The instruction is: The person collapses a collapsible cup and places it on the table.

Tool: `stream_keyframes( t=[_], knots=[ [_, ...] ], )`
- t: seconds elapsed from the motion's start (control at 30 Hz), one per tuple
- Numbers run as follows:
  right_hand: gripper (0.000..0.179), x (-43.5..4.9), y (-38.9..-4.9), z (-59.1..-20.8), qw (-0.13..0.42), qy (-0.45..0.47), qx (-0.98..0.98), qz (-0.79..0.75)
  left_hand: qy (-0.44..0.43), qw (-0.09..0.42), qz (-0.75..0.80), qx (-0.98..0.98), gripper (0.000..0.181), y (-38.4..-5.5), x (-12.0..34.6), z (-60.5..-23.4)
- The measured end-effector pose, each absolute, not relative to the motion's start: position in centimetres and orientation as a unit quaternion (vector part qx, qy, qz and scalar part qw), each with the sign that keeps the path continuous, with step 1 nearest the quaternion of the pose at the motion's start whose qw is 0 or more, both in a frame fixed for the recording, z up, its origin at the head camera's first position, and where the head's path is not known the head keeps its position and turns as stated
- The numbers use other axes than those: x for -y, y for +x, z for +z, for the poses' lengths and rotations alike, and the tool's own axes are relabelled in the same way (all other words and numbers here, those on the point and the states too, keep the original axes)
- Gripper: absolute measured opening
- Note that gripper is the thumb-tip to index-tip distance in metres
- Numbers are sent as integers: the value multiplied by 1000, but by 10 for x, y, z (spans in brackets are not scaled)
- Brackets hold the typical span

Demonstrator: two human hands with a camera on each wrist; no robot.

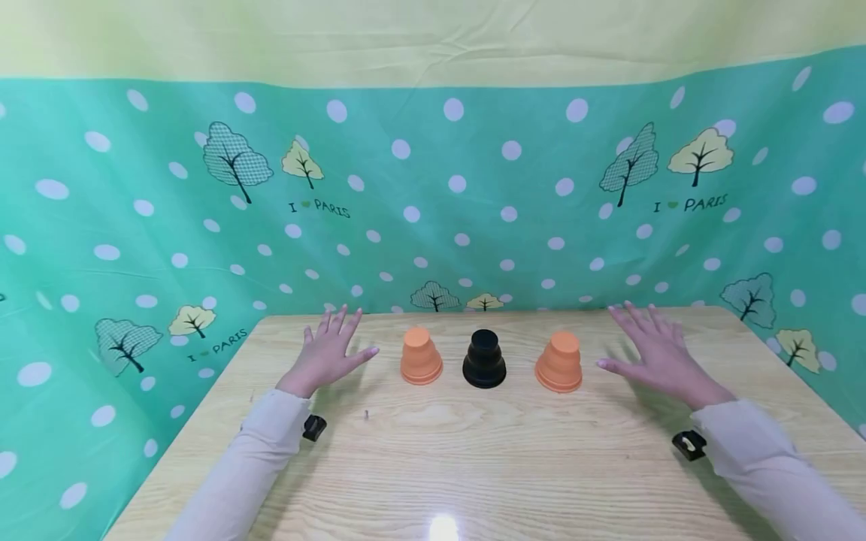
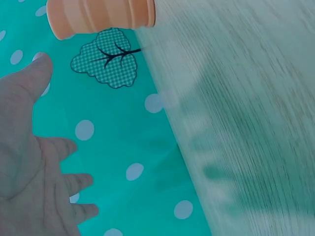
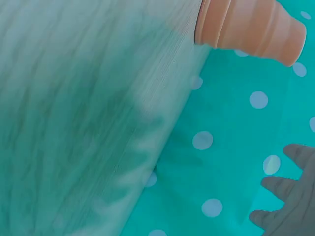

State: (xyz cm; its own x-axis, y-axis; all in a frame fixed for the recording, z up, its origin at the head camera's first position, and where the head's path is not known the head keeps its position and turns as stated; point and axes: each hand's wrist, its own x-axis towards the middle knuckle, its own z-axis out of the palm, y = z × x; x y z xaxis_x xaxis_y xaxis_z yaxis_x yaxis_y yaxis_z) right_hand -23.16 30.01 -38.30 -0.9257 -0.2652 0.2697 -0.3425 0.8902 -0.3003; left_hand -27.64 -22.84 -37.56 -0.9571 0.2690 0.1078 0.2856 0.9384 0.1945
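Three upside-down stepped cups stand in a row toward the back of the wooden table: an orange cup on the left, a black cup in the middle and another orange cup on the right. My left hand hovers left of the row with its fingers spread, holding nothing. To the right of the row, my right hand is likewise spread and holds nothing. Each wrist view shows the nearer orange cup, apart from the hand: the left one and the right one.
The pale wooden table ends at a green dotted curtain behind the cups. Black wrist devices sit under both sleeves. A bright light reflection shows at the front of the table.
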Motion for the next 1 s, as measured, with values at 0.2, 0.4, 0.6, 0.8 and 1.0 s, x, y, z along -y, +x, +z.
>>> stream_keyframes(
  t=[0.2, 0.4, 0.6, 0.8, 1.0],
  knots=[
    [94, -291, -231, -380, 119, 170, 959, 192, -152, 53, -115, 980, 85, -275, 227, -374],
    [91, -284, -232, -380, 118, 172, 957, 202, -160, 61, -140, 975, 83, -271, 224, -374],
    [84, -278, -231, -383, 113, 169, 955, 215, -168, 58, -185, 967, 83, -266, 219, -374],
    [82, -271, -233, -385, 127, 171, 950, 229, -187, 70, -220, 955, 82, -262, 214, -374],
    [80, -263, -233, -387, 145, 171, 939, 260, -203, 73, -272, 938, 78, -256, 207, -374]
  ],
)
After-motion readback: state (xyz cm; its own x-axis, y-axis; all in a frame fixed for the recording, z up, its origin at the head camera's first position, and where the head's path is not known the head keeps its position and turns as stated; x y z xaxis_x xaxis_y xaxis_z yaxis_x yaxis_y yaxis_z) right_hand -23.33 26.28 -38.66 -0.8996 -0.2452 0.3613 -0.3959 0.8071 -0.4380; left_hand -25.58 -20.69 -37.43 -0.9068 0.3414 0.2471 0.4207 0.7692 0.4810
